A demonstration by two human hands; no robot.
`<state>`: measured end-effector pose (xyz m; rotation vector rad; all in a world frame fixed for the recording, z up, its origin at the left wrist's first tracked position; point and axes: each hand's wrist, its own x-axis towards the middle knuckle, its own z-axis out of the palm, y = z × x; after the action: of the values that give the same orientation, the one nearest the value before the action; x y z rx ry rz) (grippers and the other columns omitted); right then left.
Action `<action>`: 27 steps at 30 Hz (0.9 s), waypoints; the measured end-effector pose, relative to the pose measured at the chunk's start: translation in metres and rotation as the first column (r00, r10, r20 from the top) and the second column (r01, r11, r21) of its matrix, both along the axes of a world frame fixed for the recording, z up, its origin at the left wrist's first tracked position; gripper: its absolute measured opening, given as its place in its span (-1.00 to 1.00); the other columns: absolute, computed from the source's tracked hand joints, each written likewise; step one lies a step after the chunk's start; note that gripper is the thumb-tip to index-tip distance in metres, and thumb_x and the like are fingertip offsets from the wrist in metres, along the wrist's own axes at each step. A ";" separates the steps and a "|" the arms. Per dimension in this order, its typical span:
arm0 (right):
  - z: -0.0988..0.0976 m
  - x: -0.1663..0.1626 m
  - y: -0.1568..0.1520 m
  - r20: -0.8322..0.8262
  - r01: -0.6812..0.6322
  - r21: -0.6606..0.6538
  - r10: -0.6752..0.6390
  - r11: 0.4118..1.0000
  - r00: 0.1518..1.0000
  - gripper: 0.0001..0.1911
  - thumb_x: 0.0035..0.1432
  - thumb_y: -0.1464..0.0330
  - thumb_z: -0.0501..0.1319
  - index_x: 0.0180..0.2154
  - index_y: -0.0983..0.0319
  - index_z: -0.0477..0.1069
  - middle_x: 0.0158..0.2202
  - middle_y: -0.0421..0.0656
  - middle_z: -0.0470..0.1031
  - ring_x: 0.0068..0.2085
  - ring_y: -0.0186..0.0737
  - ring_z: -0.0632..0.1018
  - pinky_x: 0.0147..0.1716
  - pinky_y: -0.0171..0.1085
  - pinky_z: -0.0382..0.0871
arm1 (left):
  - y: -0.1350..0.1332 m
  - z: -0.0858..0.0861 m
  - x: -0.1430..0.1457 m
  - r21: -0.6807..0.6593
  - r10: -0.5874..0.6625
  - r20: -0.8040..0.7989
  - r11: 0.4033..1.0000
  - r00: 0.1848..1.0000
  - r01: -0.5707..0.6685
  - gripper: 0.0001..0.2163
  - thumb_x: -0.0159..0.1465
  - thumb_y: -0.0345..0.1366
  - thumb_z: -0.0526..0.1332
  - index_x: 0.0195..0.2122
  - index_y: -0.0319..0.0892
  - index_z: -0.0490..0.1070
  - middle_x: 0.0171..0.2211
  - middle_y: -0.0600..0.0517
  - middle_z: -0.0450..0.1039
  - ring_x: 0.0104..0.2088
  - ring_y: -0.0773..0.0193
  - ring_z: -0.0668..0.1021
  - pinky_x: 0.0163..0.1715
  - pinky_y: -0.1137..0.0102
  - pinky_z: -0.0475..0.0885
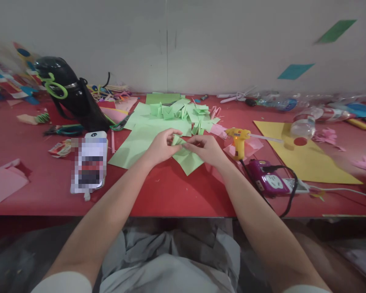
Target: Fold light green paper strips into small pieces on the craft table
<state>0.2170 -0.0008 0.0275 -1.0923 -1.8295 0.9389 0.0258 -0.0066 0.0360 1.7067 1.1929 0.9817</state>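
Between both hands, near the middle of the red table, is a small folded piece of light green paper (pixel 178 141). My left hand (pixel 164 145) pinches its left side, and my right hand (pixel 205 147) grips the right side with thumb and fingers together. Below the hands lies a flat green paper square (pixel 189 162); whether it joins the folded piece I cannot tell. Larger green sheets (pixel 132 140) spread out behind and to the left. On them rest several folded green paper pieces (pixel 183 111).
To the right are a yellow glue gun (pixel 239 140), a purple power socket (pixel 268 179) with cables, a yellow sheet (pixel 323 162) and a plastic bottle (pixel 303 127). On the left stand a black flask (pixel 76 93), a phone (pixel 90 162), pliers (pixel 65 130) and pink paper (pixel 6 181).
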 end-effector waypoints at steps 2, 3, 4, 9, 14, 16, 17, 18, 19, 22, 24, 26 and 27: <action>0.000 0.000 0.000 -0.034 0.008 0.008 -0.008 1.000 0.999 -0.75 0.06 0.15 0.33 -0.37 0.21 0.54 -0.41 -0.17 0.55 -0.37 -0.26 0.49 -0.34 -0.24 0.37 | 0.001 -0.001 0.000 0.076 0.065 -0.029 0.995 0.997 -0.062 -0.73 0.10 -0.24 0.32 -0.15 -0.11 0.50 -0.56 0.13 0.21 -0.49 0.31 0.36 -0.39 0.36 0.31; -0.001 0.000 0.000 -0.050 0.005 0.008 -0.004 1.000 0.999 -0.75 0.05 0.15 0.34 -0.33 0.21 0.53 -0.37 -0.15 0.56 -0.35 -0.24 0.51 -0.32 -0.23 0.38 | 0.002 -0.001 0.000 0.114 0.104 -0.032 0.988 0.994 -0.100 -0.77 0.11 -0.25 0.31 -0.18 -0.11 0.51 -0.57 0.13 0.21 -0.50 0.31 0.35 -0.40 0.36 0.30; -0.001 -0.001 0.001 -0.064 0.002 0.006 -0.002 1.000 0.998 -0.74 0.04 0.16 0.35 -0.30 0.21 0.53 -0.34 -0.14 0.57 -0.33 -0.23 0.52 -0.31 -0.23 0.39 | 0.002 0.000 -0.001 0.145 0.144 -0.026 0.980 0.989 -0.139 -0.79 0.11 -0.26 0.30 -0.21 -0.11 0.52 -0.57 0.12 0.23 -0.50 0.32 0.34 -0.40 0.36 0.29; -0.003 -0.003 0.002 -0.114 0.101 0.010 -0.099 0.995 0.989 -0.77 0.05 0.18 0.33 -0.38 0.23 0.52 -0.42 -0.18 0.53 -0.39 -0.27 0.48 -0.39 -0.27 0.33 | 0.000 0.004 0.000 0.182 0.247 0.019 0.952 0.969 -0.246 -0.86 0.10 -0.29 0.26 -0.31 -0.15 0.50 -0.50 0.08 0.39 -0.45 0.29 0.41 -0.37 0.37 0.34; -0.002 -0.007 -0.001 -0.112 0.217 0.126 -0.203 0.968 0.973 -0.85 0.06 0.27 0.31 -0.42 0.23 0.54 -0.45 -0.20 0.54 -0.39 -0.27 0.49 -0.37 -0.28 0.35 | -0.001 0.003 0.003 0.213 0.201 0.006 0.957 0.980 -0.198 -0.91 0.07 -0.34 0.24 -0.37 -0.19 0.45 -0.35 0.03 0.52 -0.28 0.24 0.53 -0.23 0.36 0.40; -0.001 -0.007 -0.003 -0.113 0.246 0.206 -0.227 0.947 0.967 -0.88 0.08 0.29 0.29 -0.39 0.21 0.55 -0.41 -0.19 0.57 -0.35 -0.24 0.52 -0.32 -0.25 0.39 | -0.003 0.002 0.004 0.173 0.151 -0.022 0.974 0.988 -0.145 -0.85 0.07 -0.34 0.24 -0.31 -0.18 0.48 -0.37 0.03 0.53 -0.32 0.26 0.53 -0.25 0.36 0.40; 0.000 -0.008 -0.003 -0.116 0.248 0.241 -0.226 0.938 0.967 -0.88 0.09 0.30 0.29 -0.37 0.20 0.56 -0.38 -0.18 0.58 -0.33 -0.23 0.54 -0.28 -0.24 0.41 | -0.004 0.003 0.004 0.150 0.121 -0.036 0.982 0.992 -0.114 -0.83 0.08 -0.34 0.24 -0.28 -0.18 0.49 -0.37 0.03 0.54 -0.34 0.27 0.53 -0.25 0.37 0.40; 0.000 -0.008 -0.004 -0.116 0.241 0.271 -0.217 0.932 0.969 -0.89 0.11 0.31 0.28 -0.34 0.19 0.57 -0.35 -0.17 0.59 -0.30 -0.21 0.55 -0.24 -0.21 0.42 | -0.005 0.004 0.004 0.127 0.089 -0.042 0.988 0.995 -0.083 -0.83 0.08 -0.33 0.25 -0.27 -0.18 0.50 -0.37 0.03 0.54 -0.34 0.27 0.53 -0.26 0.37 0.40; 0.001 -0.007 -0.005 -0.113 0.230 0.297 -0.205 0.927 0.972 -0.88 0.13 0.32 0.27 -0.32 0.18 0.58 -0.32 -0.16 0.59 -0.27 -0.20 0.56 -0.20 -0.19 0.42 | -0.006 0.005 0.005 0.100 0.052 -0.039 0.994 0.998 -0.048 -0.83 0.09 -0.32 0.26 -0.28 -0.18 0.51 -0.37 0.02 0.54 -0.34 0.26 0.53 -0.26 0.37 0.40; 0.001 -0.006 -0.006 -0.084 0.171 0.347 -0.151 0.922 0.985 -0.87 0.17 0.33 0.25 -0.28 0.13 0.60 -0.27 -0.15 0.59 -0.20 -0.17 0.57 -0.12 -0.15 0.42 | -0.010 0.010 0.006 0.010 -0.062 0.010 0.998 0.998 0.062 -0.86 0.14 -0.23 0.25 -0.37 -0.19 0.52 -0.39 0.01 0.53 -0.34 0.26 0.52 -0.30 0.39 0.39; 0.000 -0.005 -0.005 -0.053 0.115 0.356 -0.102 0.927 0.993 -0.87 0.18 0.33 0.25 -0.27 0.11 0.60 -0.27 -0.15 0.58 -0.19 -0.16 0.56 -0.12 -0.14 0.43 | -0.011 0.012 0.005 -0.031 -0.083 0.029 0.996 0.996 0.084 -0.80 0.19 -0.18 0.22 -0.43 -0.20 0.51 -0.46 0.03 0.47 -0.42 0.29 0.49 -0.38 0.41 0.37; -0.001 -0.004 -0.004 -0.007 0.061 0.356 -0.063 0.932 0.998 -0.87 0.19 0.32 0.25 -0.25 0.09 0.60 -0.27 -0.15 0.57 -0.19 -0.17 0.55 -0.13 -0.13 0.43 | -0.011 0.012 0.005 -0.053 -0.076 0.034 0.996 0.997 0.078 -0.77 0.20 -0.15 0.21 -0.47 -0.20 0.49 -0.53 0.05 0.40 -0.49 0.33 0.44 -0.45 0.43 0.35; -0.002 -0.004 -0.004 0.015 0.048 0.360 -0.057 0.932 0.998 -0.87 0.19 0.31 0.26 -0.24 0.09 0.59 -0.27 -0.15 0.57 -0.19 -0.16 0.55 -0.12 -0.13 0.43 | -0.010 0.011 0.004 -0.061 -0.070 0.038 0.996 0.997 0.072 -0.77 0.20 -0.16 0.21 -0.48 -0.20 0.49 -0.55 0.06 0.38 -0.51 0.34 0.43 -0.48 0.43 0.36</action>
<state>0.2133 -0.0048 0.0257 -0.9193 -1.8894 0.5295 0.0301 -0.0167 0.0472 1.6646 1.1202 0.9193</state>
